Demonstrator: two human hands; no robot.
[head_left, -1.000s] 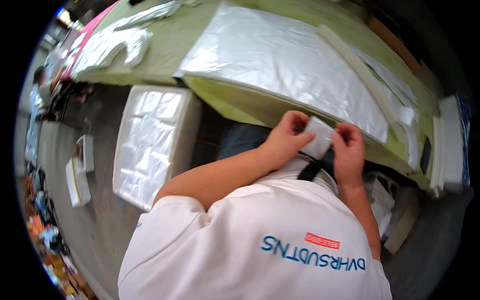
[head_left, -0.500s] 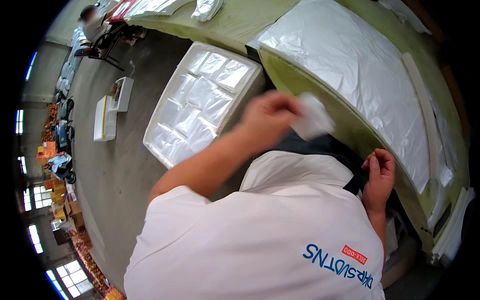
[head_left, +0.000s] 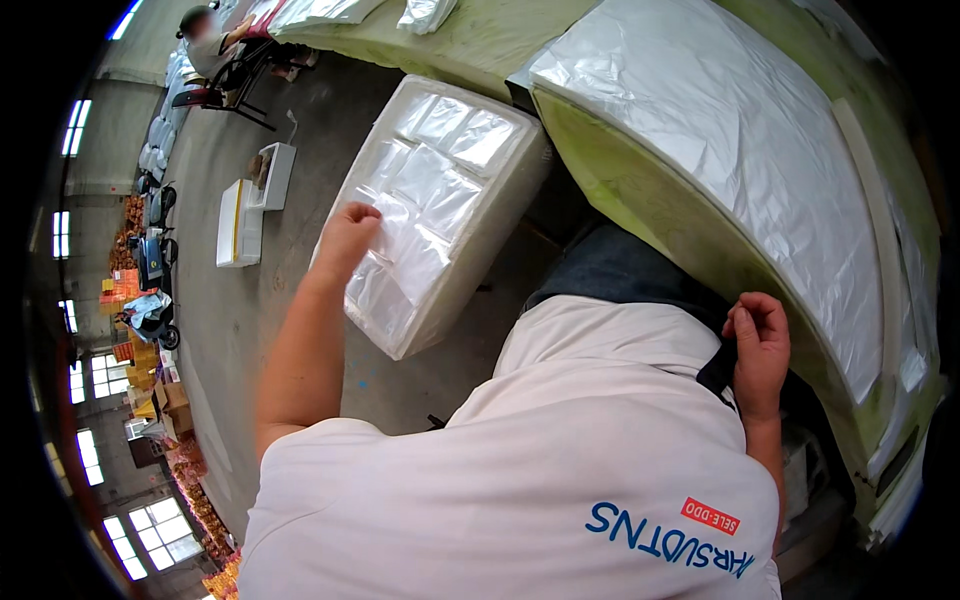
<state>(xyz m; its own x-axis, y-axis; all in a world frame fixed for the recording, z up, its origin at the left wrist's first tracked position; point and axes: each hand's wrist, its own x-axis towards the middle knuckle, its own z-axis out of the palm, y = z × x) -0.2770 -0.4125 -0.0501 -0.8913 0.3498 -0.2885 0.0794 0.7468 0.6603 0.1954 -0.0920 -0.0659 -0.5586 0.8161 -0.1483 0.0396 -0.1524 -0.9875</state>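
Observation:
My left hand (head_left: pixel 350 242) reaches over a white foam box (head_left: pixel 505 225) and pinches the edge of a clear plastic packet (head_left: pixel 392 222) with its fingertips. That packet lies on the other flat, shiny packets (head_left: pixel 440 180), which sit in overlapping rows up to the rim. What is inside the packets cannot be made out. At the right, my right hand (head_left: pixel 760 350) is held near the edge of the greenish table, its fingers curled in with the thumb against them. Nothing shows in it.
The greenish table (head_left: pixel 640 200) curves along the right, covered by a broad plastic sheet (head_left: pixel 720 150). Smaller white foam boxes (head_left: pixel 238 225) stand on the grey floor. A person (head_left: pixel 212 50) sits at the far left. Scooters (head_left: pixel 152 260) and cartons (head_left: pixel 172 405) line the wall.
My left hand has carried the packet leftward from beside the table edge to the foam box, where it now lies on the others. The right hand has barely moved.

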